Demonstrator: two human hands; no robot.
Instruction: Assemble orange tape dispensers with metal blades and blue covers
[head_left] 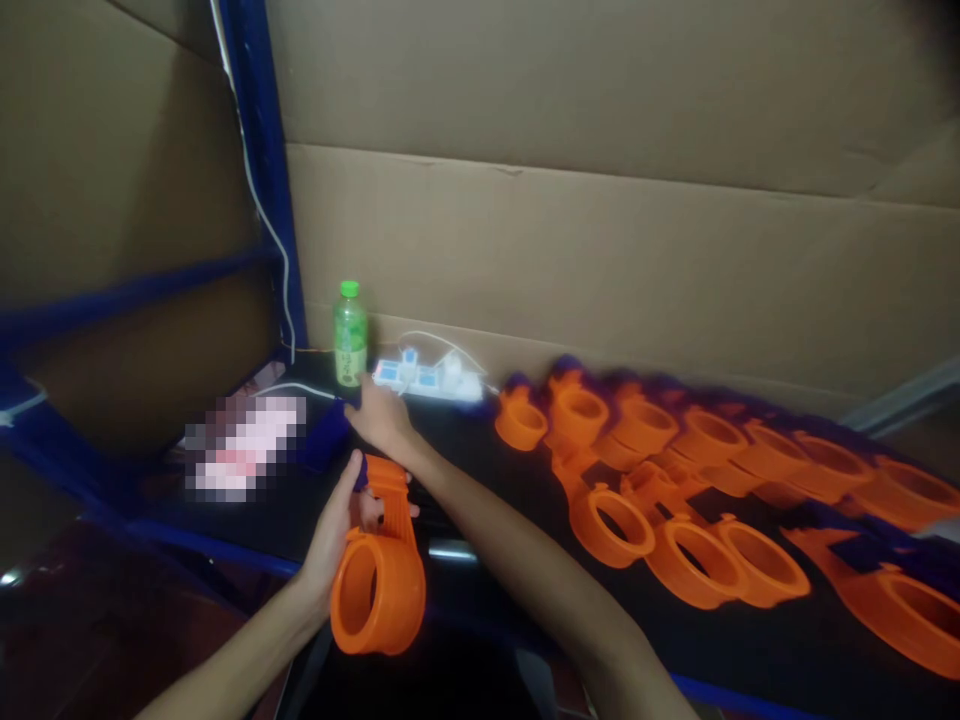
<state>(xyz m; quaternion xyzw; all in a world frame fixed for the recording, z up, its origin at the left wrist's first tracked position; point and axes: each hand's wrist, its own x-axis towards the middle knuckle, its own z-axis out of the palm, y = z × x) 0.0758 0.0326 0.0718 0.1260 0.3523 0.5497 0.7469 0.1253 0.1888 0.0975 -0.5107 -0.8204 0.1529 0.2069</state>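
My left hand (341, 520) is closed around the upper part of an orange tape dispenser (382, 595), whose round ring hangs down toward me. A small dark blue part shows at the dispenser's top, beside my thumb. Crossing over beyond it, my right hand (382, 415) is stretched out with thumb and forefinger apart. Its thumb tip is at the edge of a dark blue object (326, 437) lying on the black tabletop (480, 470); what kind of object it is I cannot make out. The other fingers of that hand are hidden.
Several more orange tape dispensers (611, 525) lie in rows on the right. Behind my right hand are a green-capped bottle (350, 340) and a white power strip (427, 378). A pixelated patch (240, 450) covers something at left. Blue frame posts (262, 150) and cardboard walls (600, 240) enclose the table.
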